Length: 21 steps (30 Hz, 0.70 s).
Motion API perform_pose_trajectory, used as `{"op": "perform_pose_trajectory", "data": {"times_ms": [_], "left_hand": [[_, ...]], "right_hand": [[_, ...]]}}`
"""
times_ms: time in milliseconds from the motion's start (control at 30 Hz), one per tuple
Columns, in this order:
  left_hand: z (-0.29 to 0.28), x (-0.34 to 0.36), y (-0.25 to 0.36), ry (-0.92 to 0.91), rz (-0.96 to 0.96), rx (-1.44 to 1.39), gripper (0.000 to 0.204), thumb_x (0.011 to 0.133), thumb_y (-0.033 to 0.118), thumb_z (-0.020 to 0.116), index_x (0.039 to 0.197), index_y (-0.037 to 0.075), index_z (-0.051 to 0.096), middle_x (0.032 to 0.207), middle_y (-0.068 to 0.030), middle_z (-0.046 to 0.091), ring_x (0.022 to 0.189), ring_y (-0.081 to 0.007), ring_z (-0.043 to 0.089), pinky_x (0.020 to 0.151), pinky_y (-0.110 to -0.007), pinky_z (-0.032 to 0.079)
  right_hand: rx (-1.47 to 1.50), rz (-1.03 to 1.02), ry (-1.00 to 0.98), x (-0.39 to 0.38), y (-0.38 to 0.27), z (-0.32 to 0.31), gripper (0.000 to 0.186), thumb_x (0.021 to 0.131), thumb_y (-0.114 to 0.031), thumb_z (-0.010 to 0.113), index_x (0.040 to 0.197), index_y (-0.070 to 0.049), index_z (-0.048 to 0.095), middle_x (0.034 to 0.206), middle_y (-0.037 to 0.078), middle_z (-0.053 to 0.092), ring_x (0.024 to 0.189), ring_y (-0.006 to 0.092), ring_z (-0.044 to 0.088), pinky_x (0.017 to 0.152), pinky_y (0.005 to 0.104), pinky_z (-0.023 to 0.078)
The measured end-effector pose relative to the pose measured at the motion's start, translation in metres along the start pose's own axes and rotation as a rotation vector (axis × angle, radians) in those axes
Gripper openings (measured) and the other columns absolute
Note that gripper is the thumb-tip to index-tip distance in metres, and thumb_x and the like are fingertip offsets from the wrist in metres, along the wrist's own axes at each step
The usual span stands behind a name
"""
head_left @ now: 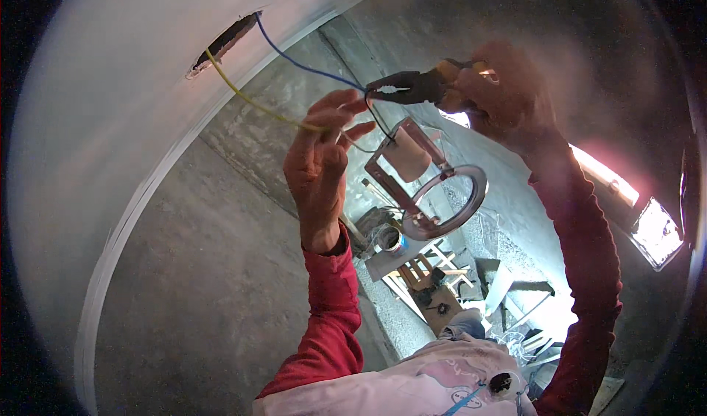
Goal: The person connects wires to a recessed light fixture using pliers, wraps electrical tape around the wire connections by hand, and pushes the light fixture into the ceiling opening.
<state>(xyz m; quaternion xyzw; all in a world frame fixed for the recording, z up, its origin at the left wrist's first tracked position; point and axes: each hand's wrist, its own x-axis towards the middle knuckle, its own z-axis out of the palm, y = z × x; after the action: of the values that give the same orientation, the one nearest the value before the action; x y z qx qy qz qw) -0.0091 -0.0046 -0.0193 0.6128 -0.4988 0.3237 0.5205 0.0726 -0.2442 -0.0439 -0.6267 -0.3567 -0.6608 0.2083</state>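
Wires [294,64] thin, floppy; light fitting [431,187] dangles from them. Left hand [320,158] pinches yellow wire [254,105]; right hand [501,95] clamps pliers [412,86] on blue wire [309,66]. Grip insulation, not the ends.

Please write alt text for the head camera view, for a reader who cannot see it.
The right hand grips pliers on a blue wire while the left hand holds a yellow wire; both wires come from a hole in the white ceiling. A round metal light fitting hangs below them.
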Motion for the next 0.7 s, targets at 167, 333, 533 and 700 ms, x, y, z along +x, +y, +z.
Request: {"op": "perform_pose_trajectory", "data": {"times_ms": [167,333,533,700], "left_hand": [[0.021,-0.007,0.016,0.003,-0.344,0.038,0.048,0.098,0.028,0.058,0.132,0.0,0.04,0.103,-0.0158,0.067,0.101,-0.0243,0.065,0.086,-0.035,0.053],[-0.015,-0.007,-0.016,-0.346,0.179,0.624,0.036,0.096,0.028,0.056,0.12,0.001,0.059,0.1,-0.0126,0.071,0.098,-0.0194,0.067,0.095,-0.035,0.048],[-0.107,0.027,0.01,-0.65,0.349,1.371,0.046,0.093,0.046,0.049,0.107,0.006,0.066,0.108,-0.0094,0.069,0.106,-0.0278,0.062,0.11,-0.05,0.033],[-0.114,0.036,-0.001,-0.722,0.325,1.035,0.027,0.098,0.026,0.053,0.111,0.006,0.066,0.113,-0.0114,0.068,0.106,-0.0274,0.064,0.108,-0.051,0.037]], "right_hand": [[0.02,0.008,-0.022,-0.009,-0.007,-0.005,0.029,0.076,-0.03,0.074,0.104,-0.034,0.068,0.093,0.007,0.062,0.09,0.0313,0.062,0.068,0.0418,0.05],[-0.107,0.018,0.052,-0.026,-0.007,0.012,0.037,0.075,-0.025,0.074,0.112,-0.025,0.068,0.092,0.005,0.065,0.081,0.0221,0.064,0.071,0.0387,0.051],[-0.016,0.298,0.167,-0.087,-0.009,-0.004,0.025,0.092,-0.024,0.056,0.112,-0.009,0.06,0.101,0.02,0.063,0.096,0.0318,0.063,0.081,0.052,0.05],[-0.142,0.925,-0.361,-0.28,-0.049,-0.114,0.03,0.093,-0.038,0.06,0.115,-0.018,0.066,0.082,0.012,0.067,0.059,0.0252,0.064,0.047,0.0367,0.048]]}}
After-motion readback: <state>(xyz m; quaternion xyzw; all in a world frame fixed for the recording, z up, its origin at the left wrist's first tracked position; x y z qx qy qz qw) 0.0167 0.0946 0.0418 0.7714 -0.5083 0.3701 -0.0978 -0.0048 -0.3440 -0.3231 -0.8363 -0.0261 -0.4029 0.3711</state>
